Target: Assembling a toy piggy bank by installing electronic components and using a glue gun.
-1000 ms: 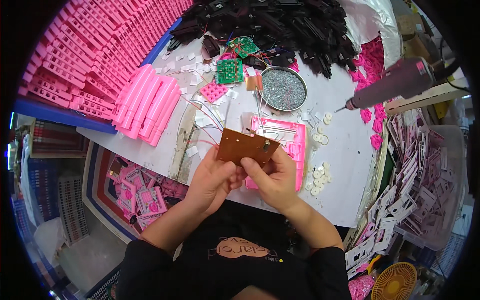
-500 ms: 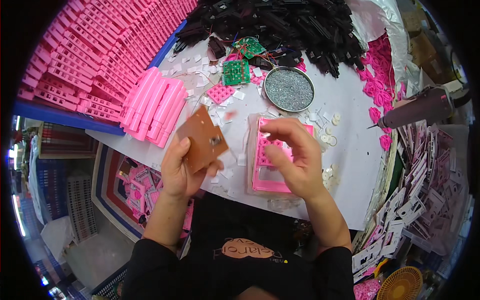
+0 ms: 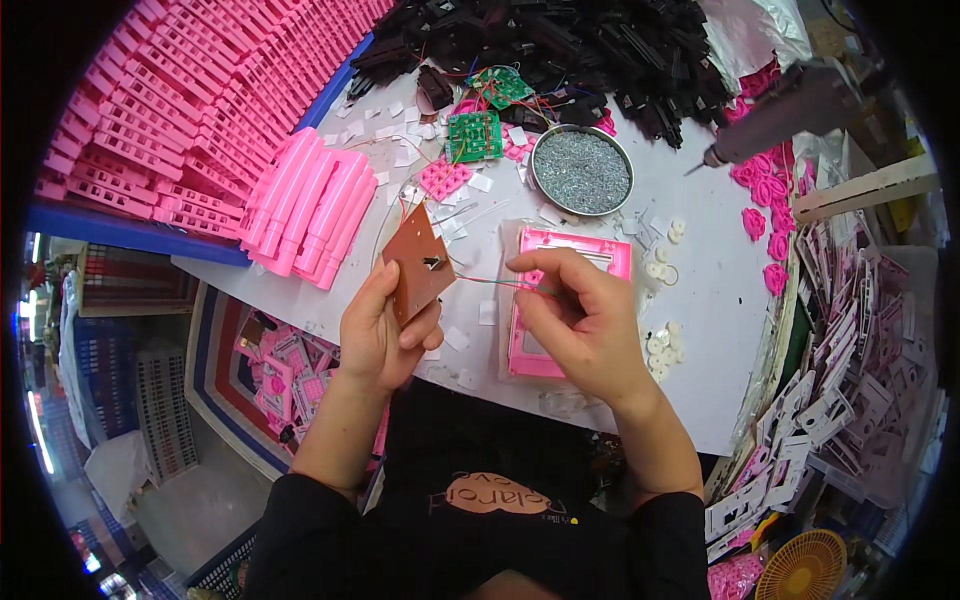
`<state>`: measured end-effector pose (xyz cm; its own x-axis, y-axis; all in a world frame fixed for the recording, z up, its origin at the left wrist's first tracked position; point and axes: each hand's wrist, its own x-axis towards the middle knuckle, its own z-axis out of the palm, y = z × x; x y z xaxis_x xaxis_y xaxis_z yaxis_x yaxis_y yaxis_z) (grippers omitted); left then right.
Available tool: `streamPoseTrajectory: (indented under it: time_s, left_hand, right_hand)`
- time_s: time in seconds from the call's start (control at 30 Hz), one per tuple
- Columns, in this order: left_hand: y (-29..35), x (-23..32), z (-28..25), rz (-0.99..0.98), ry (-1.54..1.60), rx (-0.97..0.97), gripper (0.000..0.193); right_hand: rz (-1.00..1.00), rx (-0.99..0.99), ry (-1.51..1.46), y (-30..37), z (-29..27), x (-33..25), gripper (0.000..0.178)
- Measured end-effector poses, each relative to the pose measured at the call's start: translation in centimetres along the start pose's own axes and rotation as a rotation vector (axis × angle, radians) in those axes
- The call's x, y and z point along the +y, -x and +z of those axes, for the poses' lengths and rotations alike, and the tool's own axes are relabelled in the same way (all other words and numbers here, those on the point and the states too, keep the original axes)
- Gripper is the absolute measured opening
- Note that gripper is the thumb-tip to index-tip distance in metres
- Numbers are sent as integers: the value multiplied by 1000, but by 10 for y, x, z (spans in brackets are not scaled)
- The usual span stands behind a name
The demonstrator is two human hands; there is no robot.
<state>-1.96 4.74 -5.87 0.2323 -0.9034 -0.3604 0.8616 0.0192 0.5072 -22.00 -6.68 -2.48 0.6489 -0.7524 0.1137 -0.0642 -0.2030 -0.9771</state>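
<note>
My left hand (image 3: pixel 372 335) grips a brown circuit board (image 3: pixel 415 272) by its edge, tilted above the table. A small dark and metal component sits on the board's face. Thin coloured wires (image 3: pixel 488 281) run from the board to my right hand (image 3: pixel 592 335), whose thumb and fingers are pinched on them. Beneath the right hand lies a pink plastic housing (image 3: pixel 542 365) on a clear plastic bag, partly covered by that hand. More thin wires rise behind the board toward a green circuit board (image 3: pixel 474 136) farther back.
A round tin of small screws (image 3: pixel 583 170) stands behind the housing. An electric screwdriver (image 3: pixel 780 115) hangs at the right. Stacked pink casings (image 3: pixel 310 210) fill the left, black parts (image 3: pixel 560 50) the back. White round pieces (image 3: pixel 664 350) and pink cord bundles (image 3: pixel 765 185) lie to the right.
My right hand has closed on the wires, which now stretch between both hands. The brown board has turned more edge-on. The hanging screwdriver has swung up and away.
</note>
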Motion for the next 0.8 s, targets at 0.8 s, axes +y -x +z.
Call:
streamPoseTrajectory:
  time_s: [0.8]
  left_hand:
    - [27, -12, 12, 227, -931, -336, 19]
  right_hand:
    - [568, -212, -88, 130, -84, -14, 20]
